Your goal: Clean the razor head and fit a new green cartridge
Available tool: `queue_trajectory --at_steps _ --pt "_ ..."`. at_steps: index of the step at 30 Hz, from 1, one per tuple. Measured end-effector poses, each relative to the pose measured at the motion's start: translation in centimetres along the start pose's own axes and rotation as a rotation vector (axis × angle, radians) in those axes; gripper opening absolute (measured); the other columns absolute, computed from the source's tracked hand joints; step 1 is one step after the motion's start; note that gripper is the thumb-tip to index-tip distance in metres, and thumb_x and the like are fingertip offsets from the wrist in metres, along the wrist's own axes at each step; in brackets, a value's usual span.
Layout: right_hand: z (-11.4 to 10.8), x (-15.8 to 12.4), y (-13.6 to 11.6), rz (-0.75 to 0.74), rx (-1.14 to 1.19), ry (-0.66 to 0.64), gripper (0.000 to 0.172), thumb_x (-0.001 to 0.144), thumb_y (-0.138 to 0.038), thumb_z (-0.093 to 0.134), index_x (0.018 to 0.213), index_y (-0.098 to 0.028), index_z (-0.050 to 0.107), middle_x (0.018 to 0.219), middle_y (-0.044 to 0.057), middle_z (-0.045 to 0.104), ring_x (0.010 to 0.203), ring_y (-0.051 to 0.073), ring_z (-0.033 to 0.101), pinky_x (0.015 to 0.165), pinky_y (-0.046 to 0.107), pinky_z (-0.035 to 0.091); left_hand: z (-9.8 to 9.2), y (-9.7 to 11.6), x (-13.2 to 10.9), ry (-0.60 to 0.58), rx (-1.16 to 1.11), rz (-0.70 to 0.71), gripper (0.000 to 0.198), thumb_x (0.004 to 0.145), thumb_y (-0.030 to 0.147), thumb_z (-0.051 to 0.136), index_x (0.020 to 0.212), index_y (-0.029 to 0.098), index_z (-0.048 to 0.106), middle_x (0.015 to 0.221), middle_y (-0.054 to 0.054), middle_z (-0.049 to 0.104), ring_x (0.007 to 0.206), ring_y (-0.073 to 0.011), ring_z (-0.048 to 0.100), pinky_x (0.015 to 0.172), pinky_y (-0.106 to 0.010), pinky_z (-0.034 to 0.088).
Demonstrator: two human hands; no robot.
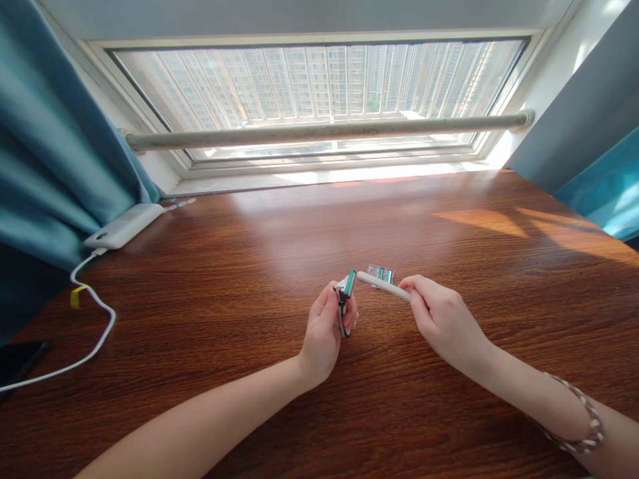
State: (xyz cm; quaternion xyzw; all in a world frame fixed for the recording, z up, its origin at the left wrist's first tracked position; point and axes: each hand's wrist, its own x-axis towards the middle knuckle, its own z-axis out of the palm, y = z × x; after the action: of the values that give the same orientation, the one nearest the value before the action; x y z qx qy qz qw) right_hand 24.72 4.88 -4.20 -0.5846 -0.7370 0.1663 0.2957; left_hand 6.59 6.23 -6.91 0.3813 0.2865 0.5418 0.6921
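My left hand (323, 332) is closed around a razor (343, 309) with a black and grey handle. Its green-edged head (350, 283) points up and to the right. Between the fingers and thumb of my right hand (442, 318) is the end of a pale toothbrush (384, 286), bristles facing down. The brush's tip is close beside the razor head; whether they touch I cannot tell. Just behind the brush, a clear case with green-striped razor cartridges (381, 273) lies on the table, partly covered by it.
The brown wooden table (224, 279) reaches to the window sill. A white power bank (124, 226) with a white cable (110, 319) lies at the left by the blue curtain (64, 120). A dark flat object (22, 362) lies at the left edge. A rail (329, 133) crosses the window.
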Motion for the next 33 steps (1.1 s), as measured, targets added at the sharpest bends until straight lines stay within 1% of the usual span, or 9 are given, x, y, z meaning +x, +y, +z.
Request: queue_trajectory --at_steps 2,7,12,14,18,23,26,29,33 --pt "0.08 0.00 0.13 0.029 -0.030 0.018 0.020 0.083 -0.012 0.037 0.090 -0.018 0.054 0.081 0.003 0.060 0.069 0.017 0.055 0.063 0.027 0.039 -0.03 -0.02 0.02 -0.001 0.003 0.003 0.028 0.084 0.041 0.041 0.068 0.018 0.039 0.054 0.004 0.037 0.048 -0.0088 0.033 0.050 -0.023 0.029" --pt "0.11 -0.28 -0.26 -0.062 0.095 0.117 0.019 0.086 -0.017 0.036 0.096 -0.018 0.052 0.079 0.004 0.058 0.065 0.015 0.053 0.059 0.025 0.039 0.04 -0.01 0.08 0.006 0.013 0.007 0.029 0.084 0.042 0.042 0.068 0.018 0.040 0.054 0.003 0.038 0.048 -0.0088 0.033 0.050 -0.023 0.030" --pt "0.18 -0.23 -0.25 -0.054 0.125 0.092 0.018 0.085 -0.017 0.037 0.095 -0.018 0.052 0.075 0.002 0.056 0.060 0.013 0.050 0.057 0.024 0.037 0.12 0.02 -0.02 -0.001 0.012 0.006 0.029 0.085 0.041 0.040 0.067 0.018 0.040 0.055 0.003 0.039 0.048 -0.0087 0.033 0.050 -0.024 0.029" --pt "0.16 -0.22 -0.10 -0.053 0.106 0.103 0.018 0.084 -0.016 0.038 0.095 -0.018 0.052 0.074 0.002 0.055 0.059 0.013 0.049 0.056 0.025 0.036 0.11 0.03 -0.04 -0.006 0.007 0.009 0.029 0.086 0.040 0.039 0.068 0.017 0.040 0.055 0.003 0.039 0.049 -0.0086 0.033 0.050 -0.024 0.028" --pt "0.00 -0.37 -0.05 0.001 0.049 0.138 0.017 0.083 -0.014 0.038 0.093 -0.018 0.051 0.071 0.000 0.054 0.057 0.012 0.047 0.055 0.025 0.034 0.08 0.05 0.01 -0.018 0.003 0.012 0.028 0.086 0.039 0.037 0.068 0.017 0.040 0.055 0.003 0.038 0.049 -0.0089 0.032 0.050 -0.024 0.027" --pt "-0.01 -0.50 -0.21 -0.050 0.114 0.142 0.017 0.084 -0.015 0.039 0.094 -0.018 0.051 0.072 0.000 0.054 0.056 0.011 0.046 0.056 0.023 0.034 0.08 0.08 -0.04 -0.024 0.009 0.016 0.028 0.088 0.037 0.035 0.068 0.017 0.039 0.055 0.003 0.038 0.049 -0.0088 0.032 0.050 -0.025 0.027" --pt "0.07 -0.41 -0.11 -0.020 0.097 0.127 0.016 0.083 -0.015 0.039 0.092 -0.018 0.052 0.069 -0.001 0.053 0.055 0.011 0.045 0.054 0.023 0.033 0.04 0.00 -0.07 -0.031 0.009 0.020 0.028 0.088 0.036 0.034 0.069 0.017 0.040 0.056 0.003 0.038 0.049 -0.0086 0.032 0.050 -0.024 0.026" --pt "0.11 -0.37 -0.02 0.019 0.090 0.140 0.015 0.082 -0.014 0.040 0.090 -0.019 0.052 0.064 -0.002 0.051 0.051 0.010 0.043 0.051 0.023 0.032 -0.04 -0.11 -0.02 -0.036 0.005 0.036 0.028 0.089 0.035 0.033 0.069 0.017 0.040 0.056 0.003 0.038 0.049 -0.0085 0.031 0.049 -0.024 0.026" --pt "0.13 -0.52 -0.24 -0.009 0.152 0.146 0.015 0.083 -0.016 0.041 0.093 -0.018 0.051 0.066 -0.003 0.051 0.049 0.009 0.043 0.049 0.022 0.032 -0.09 -0.14 0.02 -0.037 0.010 0.036 0.029 0.089 0.035 0.033 0.068 0.017 0.039 0.055 0.003 0.038 0.048 -0.0084 0.031 0.049 -0.024 0.026"
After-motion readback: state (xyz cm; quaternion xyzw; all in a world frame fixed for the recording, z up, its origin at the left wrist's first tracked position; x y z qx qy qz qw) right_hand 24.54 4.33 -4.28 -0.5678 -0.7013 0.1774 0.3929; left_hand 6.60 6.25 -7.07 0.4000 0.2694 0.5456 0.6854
